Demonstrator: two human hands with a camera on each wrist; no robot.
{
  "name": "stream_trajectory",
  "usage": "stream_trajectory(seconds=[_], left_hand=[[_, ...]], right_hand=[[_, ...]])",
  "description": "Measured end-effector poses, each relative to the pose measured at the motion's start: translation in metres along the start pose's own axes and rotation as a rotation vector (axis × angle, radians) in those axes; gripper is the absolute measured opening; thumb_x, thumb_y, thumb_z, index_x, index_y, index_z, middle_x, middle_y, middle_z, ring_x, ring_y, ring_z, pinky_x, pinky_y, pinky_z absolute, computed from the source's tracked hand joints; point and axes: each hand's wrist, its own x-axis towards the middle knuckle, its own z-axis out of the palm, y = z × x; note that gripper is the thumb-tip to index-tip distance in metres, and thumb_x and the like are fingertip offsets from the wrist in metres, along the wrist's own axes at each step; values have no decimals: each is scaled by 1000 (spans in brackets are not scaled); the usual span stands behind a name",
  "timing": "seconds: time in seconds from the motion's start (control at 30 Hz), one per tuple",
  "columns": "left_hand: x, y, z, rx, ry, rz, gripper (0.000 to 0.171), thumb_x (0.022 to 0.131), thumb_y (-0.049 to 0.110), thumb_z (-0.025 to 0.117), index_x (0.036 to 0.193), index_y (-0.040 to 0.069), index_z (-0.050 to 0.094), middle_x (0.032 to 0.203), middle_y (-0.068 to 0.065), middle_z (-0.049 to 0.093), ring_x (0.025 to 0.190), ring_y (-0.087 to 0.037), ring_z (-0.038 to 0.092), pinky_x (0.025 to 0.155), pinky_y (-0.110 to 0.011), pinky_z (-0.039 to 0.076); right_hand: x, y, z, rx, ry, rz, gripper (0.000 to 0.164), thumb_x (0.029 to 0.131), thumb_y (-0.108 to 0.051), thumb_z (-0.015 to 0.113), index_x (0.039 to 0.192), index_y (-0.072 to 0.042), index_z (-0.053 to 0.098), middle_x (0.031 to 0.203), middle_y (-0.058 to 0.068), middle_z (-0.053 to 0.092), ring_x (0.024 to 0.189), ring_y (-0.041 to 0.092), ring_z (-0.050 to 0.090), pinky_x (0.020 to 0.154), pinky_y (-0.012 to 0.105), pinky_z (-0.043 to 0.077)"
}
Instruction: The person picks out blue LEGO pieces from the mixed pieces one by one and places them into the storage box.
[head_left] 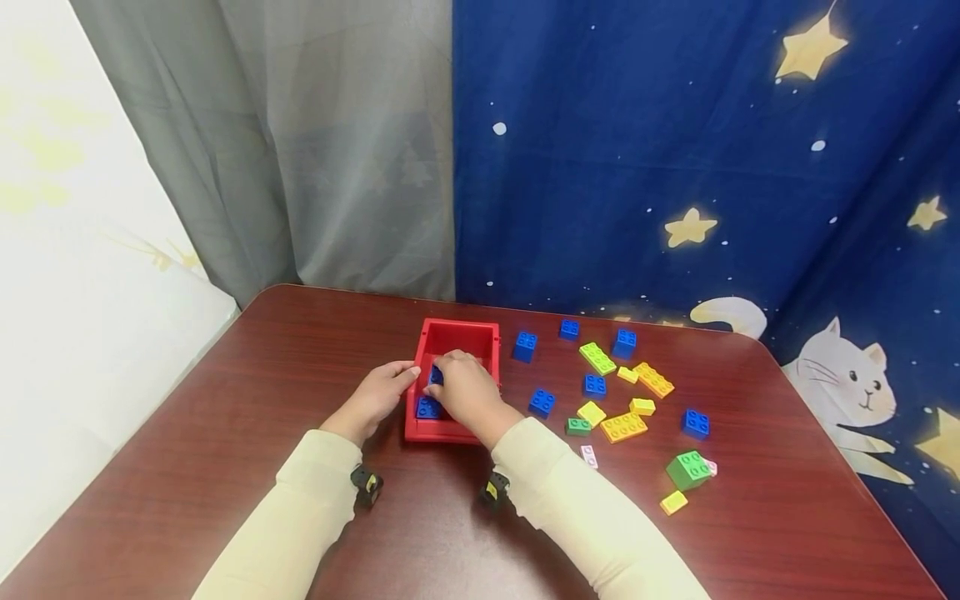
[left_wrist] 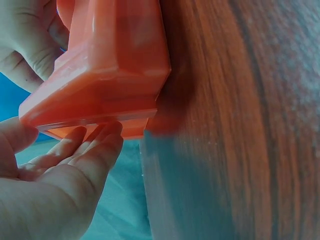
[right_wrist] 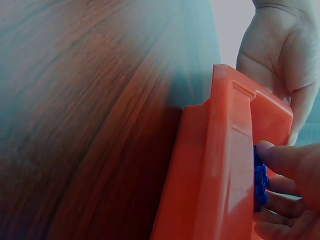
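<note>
A red box (head_left: 461, 333) stands near the middle of the table. My left hand (head_left: 377, 400) grips its left side; in the left wrist view the thumb lies at the rim and the fingers rest against the outer wall. My right hand (head_left: 471, 392) reaches down into the box and pinches a blue brick (head_left: 436, 377), partly hidden behind the fingers. Another blue brick (head_left: 428, 407) lies in the box's near left corner. From the right wrist, the thumb and fingers stand around blue studs (right_wrist: 260, 182) beside the box wall.
Right of the box lie several loose blue bricks (head_left: 542, 402), yellow and orange ones (head_left: 624, 427), a lime plate (head_left: 597, 358), a large green brick (head_left: 687, 470) and a small pink piece (head_left: 588, 456). Curtains (head_left: 360, 150) hang behind the table's far edge.
</note>
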Motion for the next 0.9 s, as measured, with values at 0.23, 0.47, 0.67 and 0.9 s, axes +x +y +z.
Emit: stream_trajectory(seconds=[0.23, 0.47, 0.67, 0.9], left_hand=[[2, -2, 2, -11, 10, 15, 47, 102, 25, 46, 140, -1, 44, 141, -24, 46, 132, -41, 40, 109, -58, 31], [1, -1, 3, -18, 14, 24, 46, 102, 22, 45, 140, -4, 45, 141, -26, 46, 133, -42, 38, 110, -60, 28], [0, 0, 2, -11, 11, 12, 47, 103, 24, 45, 141, -2, 44, 142, -25, 44, 134, -42, 37, 110, -60, 28], [-1, 0, 1, -8, 5, 13, 47, 103, 25, 45, 141, -2, 43, 143, -25, 44, 134, -42, 38, 110, -61, 28]], right_hand=[[4, -1, 3, -2, -22, -7, 50, 84, -34, 74, 128, -11, 64, 122, 9, 64, 113, 22, 59, 98, 36, 49], [7, 1, 5, 25, -45, -23, 44, 85, -32, 74, 120, -8, 67, 112, 10, 66, 103, 21, 62, 95, 33, 51], [9, 2, 5, 49, -82, -1, 48, 85, -32, 73, 126, -8, 64, 117, 10, 65, 108, 22, 60, 97, 33, 50], [11, 2, 7, 65, -105, 0, 50, 86, -30, 72, 130, -7, 62, 121, 11, 63, 112, 22, 59, 99, 35, 49]])
